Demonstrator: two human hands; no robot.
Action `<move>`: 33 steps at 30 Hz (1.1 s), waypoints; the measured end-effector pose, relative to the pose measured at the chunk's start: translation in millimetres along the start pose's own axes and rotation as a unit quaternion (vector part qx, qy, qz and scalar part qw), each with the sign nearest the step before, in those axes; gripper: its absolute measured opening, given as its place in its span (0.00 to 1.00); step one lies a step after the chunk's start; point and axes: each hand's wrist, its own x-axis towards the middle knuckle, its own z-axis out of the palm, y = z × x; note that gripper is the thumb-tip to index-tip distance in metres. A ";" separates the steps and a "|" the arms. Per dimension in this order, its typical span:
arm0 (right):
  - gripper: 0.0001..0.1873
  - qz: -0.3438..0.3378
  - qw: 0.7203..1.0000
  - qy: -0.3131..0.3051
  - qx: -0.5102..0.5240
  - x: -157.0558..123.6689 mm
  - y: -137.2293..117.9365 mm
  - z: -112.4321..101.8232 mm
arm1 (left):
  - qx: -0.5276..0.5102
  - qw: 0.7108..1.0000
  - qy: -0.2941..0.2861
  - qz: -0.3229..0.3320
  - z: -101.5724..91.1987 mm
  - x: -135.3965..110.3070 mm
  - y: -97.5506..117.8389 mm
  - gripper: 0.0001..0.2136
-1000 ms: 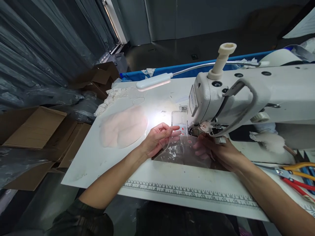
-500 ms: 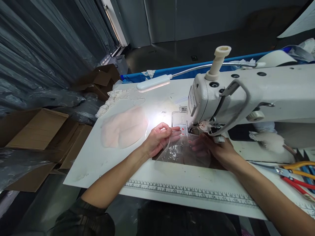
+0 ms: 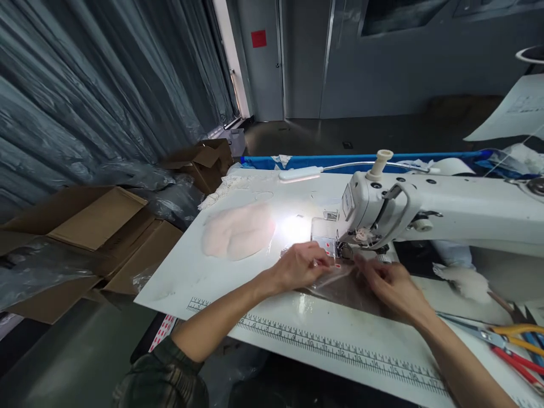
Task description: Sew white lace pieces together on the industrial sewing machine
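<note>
My left hand (image 3: 301,266) is closed, its fingertips pinching the edge of a sheer, see-through fabric (image 3: 346,292) just left of the needle area. Beside the presser foot (image 3: 343,249), my right hand (image 3: 389,281) has curled fingers gripping the right side of the same fabric. The fabric lies in front of the white sewing machine (image 3: 385,207), spread between the hands and sagging towards the table edge. Small red marks (image 3: 328,246) show on the needle plate. Exactly how the fabric sits under the foot is hidden by my fingers.
Pale pink sheer pieces (image 3: 238,231) lie on the white table (image 3: 178,283), with lace (image 3: 219,192) behind them. A lamp (image 3: 301,173) lights the work area. Orange-handled and red-handled tools (image 3: 505,340) rest at right. Cardboard boxes (image 3: 97,218) stand left; a printed ruler (image 3: 314,345) runs along the front.
My head view has tilted up. The left hand has turned from palm up to back up, closer to the presser foot. The right hand has drawn slightly back, and the fabric lies lower.
</note>
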 end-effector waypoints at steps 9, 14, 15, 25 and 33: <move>0.12 -0.062 0.883 -0.384 0.263 -31.9 -29.4 24.7 | -0.193 0.963 -0.150 0.115 -9.6 -7.9 24.2 0.20; 0.17 -0.118 0.821 -0.505 0.239 -32.3 -30.1 10.5 | -0.239 0.915 -0.319 -0.067 -34.8 -11.9 8.7 0.16; 0.17 -0.119 0.827 -0.498 0.230 -26.9 -25.6 6.5 | -0.246 0.910 -0.320 -0.095 -37.4 -12.0 5.6 0.13; 0.22 -0.015 0.941 -0.210 0.264 24.7 7.7 2.6 | -0.290 0.913 -0.062 -0.279 -20.0 4.8 -16.9 0.17; 0.18 -0.001 0.944 -0.202 0.260 24.6 9.2 0.3 | -0.217 0.947 -0.088 -0.221 -18.5 3.8 -12.4 0.16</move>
